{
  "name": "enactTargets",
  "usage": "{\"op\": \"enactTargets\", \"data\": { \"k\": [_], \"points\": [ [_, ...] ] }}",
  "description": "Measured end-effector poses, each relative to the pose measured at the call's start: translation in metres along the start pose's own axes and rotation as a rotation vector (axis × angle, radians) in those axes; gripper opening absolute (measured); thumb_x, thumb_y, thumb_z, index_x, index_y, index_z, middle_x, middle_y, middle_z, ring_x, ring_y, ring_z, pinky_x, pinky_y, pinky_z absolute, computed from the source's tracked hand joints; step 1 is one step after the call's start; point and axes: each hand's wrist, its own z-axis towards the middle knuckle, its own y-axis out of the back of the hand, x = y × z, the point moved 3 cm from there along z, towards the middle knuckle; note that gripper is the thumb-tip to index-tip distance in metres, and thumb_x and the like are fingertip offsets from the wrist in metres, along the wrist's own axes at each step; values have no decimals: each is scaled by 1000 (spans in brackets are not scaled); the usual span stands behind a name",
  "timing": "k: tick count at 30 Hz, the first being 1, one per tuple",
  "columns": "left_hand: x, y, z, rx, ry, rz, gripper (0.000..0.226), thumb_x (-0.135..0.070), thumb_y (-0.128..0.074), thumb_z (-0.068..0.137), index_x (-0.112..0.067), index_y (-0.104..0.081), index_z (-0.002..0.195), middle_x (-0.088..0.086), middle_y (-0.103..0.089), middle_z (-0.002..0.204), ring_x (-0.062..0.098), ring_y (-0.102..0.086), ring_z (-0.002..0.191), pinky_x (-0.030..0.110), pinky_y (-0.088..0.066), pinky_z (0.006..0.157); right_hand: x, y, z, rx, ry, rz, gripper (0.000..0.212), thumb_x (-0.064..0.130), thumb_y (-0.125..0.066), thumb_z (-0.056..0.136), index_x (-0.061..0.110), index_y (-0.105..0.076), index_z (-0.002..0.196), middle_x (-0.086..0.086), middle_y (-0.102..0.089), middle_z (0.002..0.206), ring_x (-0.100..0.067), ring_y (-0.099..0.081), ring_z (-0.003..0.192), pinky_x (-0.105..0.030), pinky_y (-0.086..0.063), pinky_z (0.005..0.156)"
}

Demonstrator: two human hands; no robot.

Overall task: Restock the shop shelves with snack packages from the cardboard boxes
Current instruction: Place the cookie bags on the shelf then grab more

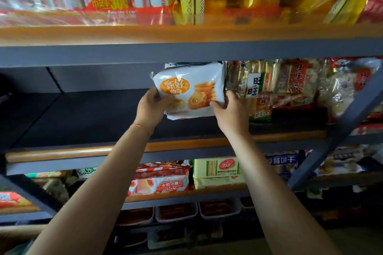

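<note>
Both hands grip a white plastic cookie packet with an orange label [189,91]: left hand [150,107] at its lower left corner, right hand [229,113] lower right, over the dark middle shelf [83,122], touching striped rice-cracker bags [269,87].

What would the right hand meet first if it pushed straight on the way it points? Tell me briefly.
The right hand, gripping the white cookie bag, points up and into the shelf. It would likely meet the rice cracker packs right beside it, though depth is unclear.
</note>
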Motion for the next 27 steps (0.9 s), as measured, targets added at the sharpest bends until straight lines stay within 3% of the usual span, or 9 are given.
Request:
{"op": "enactTargets", "data": {
  "k": [5,8,11,13,16,18,20,23,27],
  "points": [
    [5,-15,25,43,57,-12,8,-17,-70,89,-21,-64,90,2,-70,96,22,-71,88,46,-62,77,0,-25,18,90,-131,35,47,39,-66,92,4,-52,120,-11,-67,110,-29,-65,99,-28,-41,68],
    [16,-23,40,105,65,60,14,-35,-76,80,-30,-63,84,4,-72,97,30,-73,91,50,-63,76,2,-30,20,101,-162,48,64,37,-67,93,1,-39,137,-15,-64,123,-31,-65,108,-26,-43,71],
    [32,-25,54,142,76,132,48,-59,-73,65,-28,-63,100,-2,-73,102,24,-71,95,48,-61,82,1,-30,18,87,-158,85,79,33,-67,94,3,-22,152,-12,-61,131,-28,-63,114,-23,-46,77],
    [41,-25,59,180,66,139,54,-60,-75,64,-31,-64,109,-8,-74,106,19,-71,100,45,-61,82,-2,-29,12,10,-93,108,69,28,-69,92,9,-31,147,-9,-62,128,-26,-65,109,-29,-54,79],
    [43,-27,58,207,45,109,71,-59,-84,62,-32,-59,123,-9,-74,111,18,-71,103,34,-58,72,-11,-12,-5,-282,-9,12,54,21,-71,86,11,-45,132,-10,-55,128,-27,-59,110,-42,-58,78],
    [43,-31,56,185,51,61,86,-58,-89,56,-31,-53,129,-9,-71,118,17,-68,108,38,-59,84,-20,0,-13,-435,-39,-110,61,20,-74,81,12,-46,134,-17,-45,137,-34,-48,123,-47,-55,86],
    [43,-37,54,166,61,44,95,-59,-88,51,-29,-49,133,-7,-69,121,17,-65,112,44,-57,95,-27,4,-14,-382,-97,-200,75,21,-76,80,19,-40,145,-20,-32,150,-38,-35,135,-50,-49,94],
    [41,-45,50,133,80,67,94,-60,-81,53,-28,-47,135,-5,-67,122,20,-64,112,46,-55,98,-31,2,-7,-203,-118,-171,82,22,-69,88,27,-22,155,-18,-18,159,-38,-19,145,-46,-46,99],
    [36,-54,44,108,91,99,72,-40,-82,79,-25,-46,139,-1,-66,125,24,-62,115,42,-52,98,-35,5,1,-156,-85,-79,84,19,-68,89,27,-19,156,-17,-19,159,-38,-17,147,-49,-45,105]
  ]
}}
